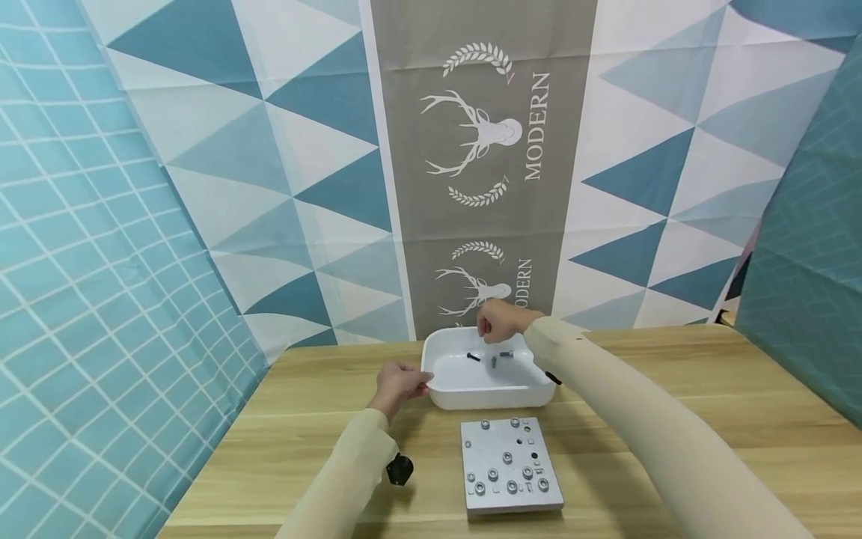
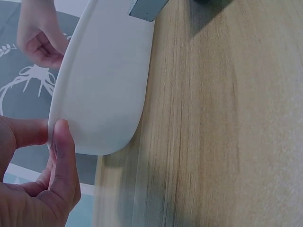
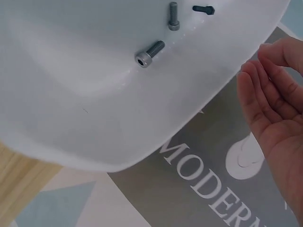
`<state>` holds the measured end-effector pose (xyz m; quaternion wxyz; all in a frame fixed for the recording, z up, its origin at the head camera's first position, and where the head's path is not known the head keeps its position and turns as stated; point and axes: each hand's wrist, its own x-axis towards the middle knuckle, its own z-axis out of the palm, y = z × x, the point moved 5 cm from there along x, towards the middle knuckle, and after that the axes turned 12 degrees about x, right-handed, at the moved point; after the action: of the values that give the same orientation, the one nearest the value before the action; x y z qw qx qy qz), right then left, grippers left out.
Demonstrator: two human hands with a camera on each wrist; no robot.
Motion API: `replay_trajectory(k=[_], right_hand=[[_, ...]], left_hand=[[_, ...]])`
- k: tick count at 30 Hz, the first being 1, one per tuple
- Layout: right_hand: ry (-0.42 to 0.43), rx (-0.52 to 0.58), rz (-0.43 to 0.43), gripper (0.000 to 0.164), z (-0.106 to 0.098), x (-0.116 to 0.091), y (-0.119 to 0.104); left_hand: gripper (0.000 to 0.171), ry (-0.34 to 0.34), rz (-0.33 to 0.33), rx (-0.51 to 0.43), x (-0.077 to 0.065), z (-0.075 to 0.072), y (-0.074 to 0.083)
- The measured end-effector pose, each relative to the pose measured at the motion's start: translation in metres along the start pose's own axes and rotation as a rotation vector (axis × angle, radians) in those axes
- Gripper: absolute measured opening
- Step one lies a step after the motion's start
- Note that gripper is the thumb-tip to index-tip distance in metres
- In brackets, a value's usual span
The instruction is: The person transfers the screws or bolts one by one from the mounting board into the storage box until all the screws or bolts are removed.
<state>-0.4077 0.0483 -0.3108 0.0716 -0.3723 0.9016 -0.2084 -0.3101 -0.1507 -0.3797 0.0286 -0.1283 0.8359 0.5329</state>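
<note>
My left hand (image 1: 402, 382) pinches the near left rim of a white tray (image 1: 494, 399) between thumb and fingers. The left wrist view gives the grip close up, with the thumb (image 2: 33, 132) and fingers (image 2: 64, 151) on either side of the tray's rim. My right hand (image 1: 501, 322) hovers over the far side of the tray. Its fingers (image 3: 272, 87) are loosely bent, with nothing visible between them. On the tray floor lie two silver socket-head screws (image 3: 150, 53) and a smaller black screw (image 3: 203, 9).
In front of the tray a silver metal plate (image 1: 488, 442) with several screws seated in it and some bare holes lies on the wooden table (image 1: 283, 442). Behind the table hangs a patterned cloth (image 1: 337, 187), close to the tray's far side.
</note>
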Motion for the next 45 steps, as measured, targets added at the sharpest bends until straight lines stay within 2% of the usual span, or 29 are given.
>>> replay_trajectory(k=[4,11,17,23,28,38,45], right_hand=[[-0.013,0.005,-0.002,0.009,0.0,-0.004,-0.006],[-0.018,-0.02,-0.074,0.01,0.002,-0.014,-0.018],[-0.043,-0.006,-0.059,0.008,0.003,-0.024,-0.025],[-0.024,0.001,-0.126,0.008,0.007,-0.044,-0.033],[-0.04,0.0,-0.186,0.007,0.013,-0.06,-0.041],[-0.066,-0.01,-0.326,0.017,0.02,-0.092,-0.066],[-0.1,0.004,-0.316,0.015,0.03,-0.114,-0.072]], left_hand=[[0.023,0.001,-0.007,0.009,0.001,0.0,-0.002],[0.022,0.006,-0.021,0.024,0.003,-0.001,-0.004],[0.022,0.006,-0.02,0.009,0.003,-0.004,-0.001],[0.021,0.0,-0.016,0.017,0.003,-0.003,0.001],[0.021,-0.005,-0.015,0.015,0.002,-0.001,0.001],[0.022,-0.012,-0.018,0.018,0.003,-0.002,0.002],[0.021,-0.011,-0.019,0.021,0.003,-0.001,0.001]])
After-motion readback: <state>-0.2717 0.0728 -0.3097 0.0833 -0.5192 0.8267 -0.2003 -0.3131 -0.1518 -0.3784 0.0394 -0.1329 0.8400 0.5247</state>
